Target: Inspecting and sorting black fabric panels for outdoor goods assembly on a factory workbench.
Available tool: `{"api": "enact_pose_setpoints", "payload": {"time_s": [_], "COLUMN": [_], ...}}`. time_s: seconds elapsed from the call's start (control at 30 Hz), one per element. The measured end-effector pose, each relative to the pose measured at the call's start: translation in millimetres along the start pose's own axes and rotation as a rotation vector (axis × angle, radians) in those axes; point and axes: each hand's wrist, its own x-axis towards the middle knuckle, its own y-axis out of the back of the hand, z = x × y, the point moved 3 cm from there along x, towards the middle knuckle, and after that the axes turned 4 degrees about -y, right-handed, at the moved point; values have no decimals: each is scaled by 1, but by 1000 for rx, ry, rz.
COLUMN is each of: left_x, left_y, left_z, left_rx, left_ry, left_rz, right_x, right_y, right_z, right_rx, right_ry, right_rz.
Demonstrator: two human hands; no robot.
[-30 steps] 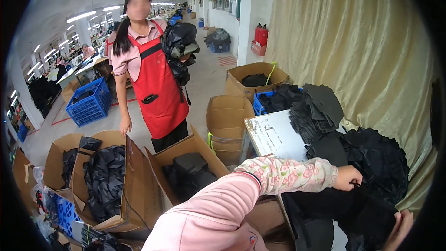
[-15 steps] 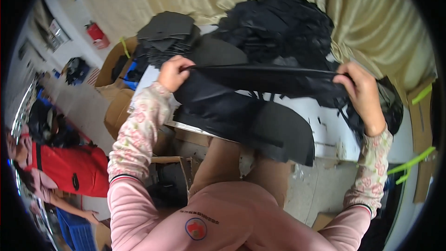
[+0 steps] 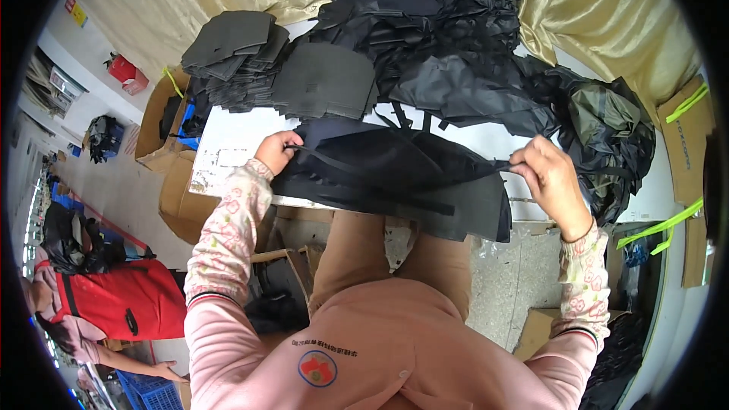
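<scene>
A black fabric piece [image 3: 395,156] stretches loosely between my two hands over the near edge of the white table. My left hand [image 3: 278,153] pinches its left end. With thumb and fingers closed, my right hand [image 3: 541,171] grips the opposite end at a narrow dark tip. Under the fabric, a dark grey panel [image 3: 490,209] shows at the right and overhangs the table edge. Black straps [image 3: 399,115] stick out just behind the fabric.
Behind lie stacked dark grey panels [image 3: 323,80] and a large heap of black fabric [image 3: 433,15]. A dark bundle [image 3: 607,125] sits at the right. Cardboard boxes [image 3: 178,197] stand left of the white table [image 3: 220,156]. Another person in a red apron [image 3: 114,300] is at far left.
The black fabric has come down from a taut, raised stretch to a slacker one lying closer to the table. My right hand has moved nearer and slightly left; my left hand is lower.
</scene>
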Motion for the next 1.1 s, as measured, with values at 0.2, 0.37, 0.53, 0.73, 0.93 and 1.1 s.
{"api": "enact_pose_setpoints", "payload": {"time_s": [0.2, 0.37, 0.53, 0.73, 0.93, 1.1], "left_x": [25, 14, 6, 7, -16, -41], "left_y": [-40, -76, -99, -42, 62, 54], "left_z": [95, 189, 171, 84, 57, 64], "left_rx": [-70, -393, -255, 35, 78, 274], "left_ry": [-298, -424, -173, -248, -257, -261], "left_rz": [-370, -102, 23, 341, 432, 279], "right_x": [71, 117, 134, 120, 55, -16], "right_y": [31, 35, 49, 59, 37, -8], "right_z": [-45, -89, -104, -60, 0, 17], "right_rx": [-68, -97, -128, -137, -7, 72], "right_ry": [213, 333, 335, 224, 90, -63], "right_rz": [73, 140, 215, 210, 128, 28]}}
